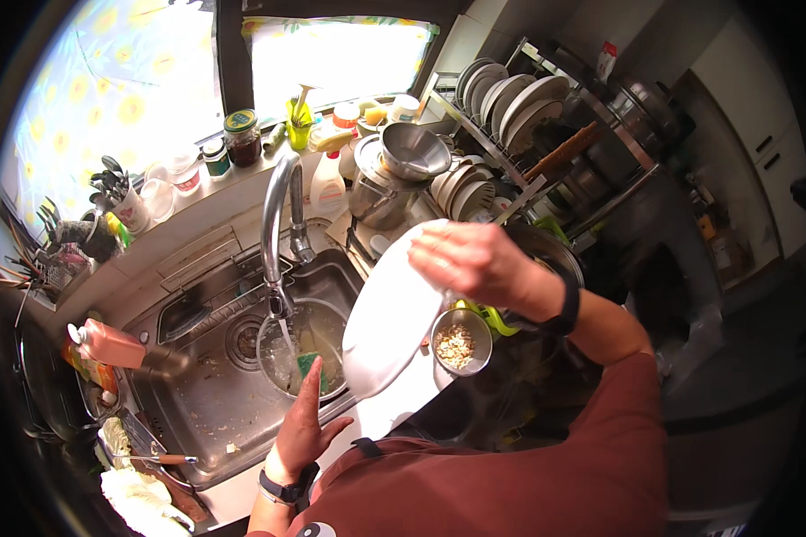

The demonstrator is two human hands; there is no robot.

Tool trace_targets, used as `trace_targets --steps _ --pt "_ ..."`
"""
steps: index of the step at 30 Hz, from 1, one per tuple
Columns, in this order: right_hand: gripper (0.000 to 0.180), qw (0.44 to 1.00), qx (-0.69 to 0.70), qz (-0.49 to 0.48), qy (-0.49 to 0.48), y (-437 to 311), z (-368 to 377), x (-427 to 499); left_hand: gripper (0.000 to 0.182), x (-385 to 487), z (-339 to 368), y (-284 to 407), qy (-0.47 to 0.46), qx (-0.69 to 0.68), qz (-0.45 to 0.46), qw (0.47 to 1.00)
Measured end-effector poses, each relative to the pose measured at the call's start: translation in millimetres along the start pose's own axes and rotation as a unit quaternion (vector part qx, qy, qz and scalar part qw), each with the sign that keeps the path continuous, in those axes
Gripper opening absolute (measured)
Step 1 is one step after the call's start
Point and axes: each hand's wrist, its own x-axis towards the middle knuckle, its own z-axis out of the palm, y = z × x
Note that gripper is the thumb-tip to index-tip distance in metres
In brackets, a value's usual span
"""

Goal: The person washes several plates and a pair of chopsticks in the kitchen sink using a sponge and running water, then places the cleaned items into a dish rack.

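A white oval plate (389,322), tilted steeply, hangs by its upper end from my right hand (467,262), over the counter at the sink's right edge. My left hand (302,423) is above the sink's front edge, thumb apart from the fingers, holding nothing visible. Just beyond its fingertips a green scouring sponge (311,368) lies at a round basin (336,315) of cloudy water inside the steel sink (201,403). Water runs into the basin from the chrome faucet (271,221). Right of the plate stands a bowl of chopped, pale food (455,347).
Pink soap bottle (113,343) stands at the sink's left; cabbage leaves (138,497) and a brown-handled utensil (168,459) lie near the front left corner. Behind are a spray bottle (328,184), a steel pot (376,201) with a metal bowl (415,151), and a dish rack (463,117) of plates.
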Motion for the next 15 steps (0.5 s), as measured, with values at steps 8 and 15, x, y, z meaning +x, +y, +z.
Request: trace_targets --steps 8,15 --pt "0.044 0.959 -0.260 0.093 -0.068 182.4 -162.0 -25.6 0.043 -36.8 -32.7 -26.7 0.179 0.046 -0.121 0.975" --pt "0.030 0.904 -0.378 0.096 -0.177 279.7 -153.5 -88.1 0.028 -96.7 -26.5 -50.0 0.282 0.000 -0.238 0.929"
